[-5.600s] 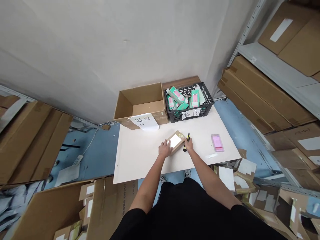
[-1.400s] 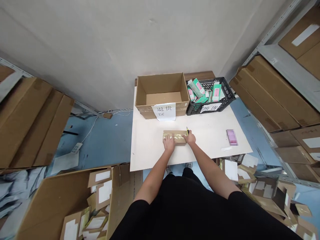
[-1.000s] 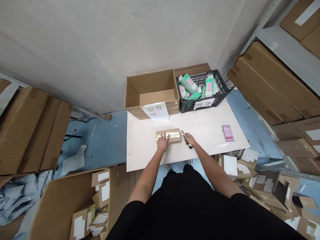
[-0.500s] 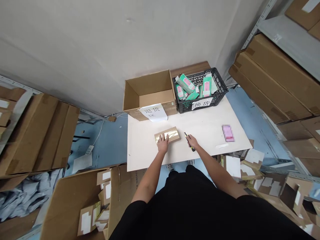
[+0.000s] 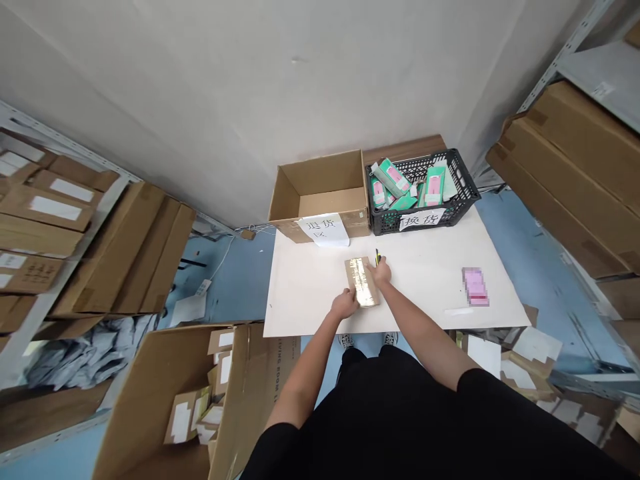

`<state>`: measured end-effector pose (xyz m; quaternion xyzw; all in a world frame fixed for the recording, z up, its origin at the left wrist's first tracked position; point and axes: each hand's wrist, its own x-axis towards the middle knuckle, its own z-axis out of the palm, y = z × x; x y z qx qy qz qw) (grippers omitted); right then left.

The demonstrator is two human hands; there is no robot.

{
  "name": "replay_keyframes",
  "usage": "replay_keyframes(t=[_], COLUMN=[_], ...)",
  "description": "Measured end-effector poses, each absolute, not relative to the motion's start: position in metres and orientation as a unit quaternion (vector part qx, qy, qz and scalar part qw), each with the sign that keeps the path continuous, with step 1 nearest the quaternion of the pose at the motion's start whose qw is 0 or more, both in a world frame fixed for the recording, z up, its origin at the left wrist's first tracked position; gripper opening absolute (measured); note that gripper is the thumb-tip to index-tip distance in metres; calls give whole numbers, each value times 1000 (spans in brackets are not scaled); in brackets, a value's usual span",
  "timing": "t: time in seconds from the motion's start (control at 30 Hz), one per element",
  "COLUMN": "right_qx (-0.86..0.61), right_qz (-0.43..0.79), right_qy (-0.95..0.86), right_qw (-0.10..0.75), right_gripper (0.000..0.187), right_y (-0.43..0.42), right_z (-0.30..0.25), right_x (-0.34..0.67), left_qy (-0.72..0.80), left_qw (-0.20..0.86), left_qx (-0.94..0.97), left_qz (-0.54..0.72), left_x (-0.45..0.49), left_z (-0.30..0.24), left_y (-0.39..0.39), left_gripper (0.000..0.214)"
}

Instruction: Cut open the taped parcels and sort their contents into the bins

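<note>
A small cardboard box [image 5: 364,283] with shiny tape along its top lies on the white table [image 5: 305,293], its long side pointing away from me. My left hand [image 5: 345,304] grips the box's near left edge. In my right hand [image 5: 381,272] is a yellow and black utility knife [image 5: 378,256], its front end pointing away from me. The fingers of that hand also touch the box's right side. Whether the blade is out is too small to tell.
Behind stand an open cardboard box [image 5: 320,230] with a paper sign and a black crate [image 5: 463,193] holding green and pink packets. A blurred pink item [image 5: 475,287] and a white strip [image 5: 459,311] lie at right. A large carton [image 5: 150,373] with small boxes stands at lower left.
The small box has turned from lying slantwise to pointing away from me. My left hand has moved from its top to its left edge; my right hand, with the knife, has come against its right side.
</note>
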<state>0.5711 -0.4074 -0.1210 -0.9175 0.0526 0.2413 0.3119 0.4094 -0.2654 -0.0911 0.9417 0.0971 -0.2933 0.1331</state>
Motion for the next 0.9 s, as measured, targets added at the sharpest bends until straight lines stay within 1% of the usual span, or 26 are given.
replay_keyframes(t=[0.1,0.17,0.23,0.3,0.37,0.53,0.63,0.9], right_qx=[-926,-920,-906,-888,-867,-815,-801,-790], right_qz=[213,198,192,201,219,297,324,351], right_qy=[-17,-4,33,58,83,145,126,102], right_qw=[311,339,375,410,441,476,488,492], right_gripper=[49,43,33,29,29,35,33,30], right_y=[-406,-417,-440,-470,-503,-561,-571,-553], right_z=[-112,-110,-113,-119,-127,-135,-133,-133], right_x=[599,610,610,600,582,544,545,563], left_qy=[12,-43,-119,-156,-125,48,59,59], left_qw=[112,96,91,103,102,55,52,17], left_qx=[956,964,956,943,950,973,971,970], left_qz=[-271,-245,-252,-274,-268,-217,-226,-235], left_x=[433,457,481,497,506,509,514,519], left_z=[-88,-85,-86,-92,-103,-125,-127,-125], left_y=[-271,-268,-266,-273,-292,-352,-363,-357], left_gripper=[70,79,92,93,89,89,89,86])
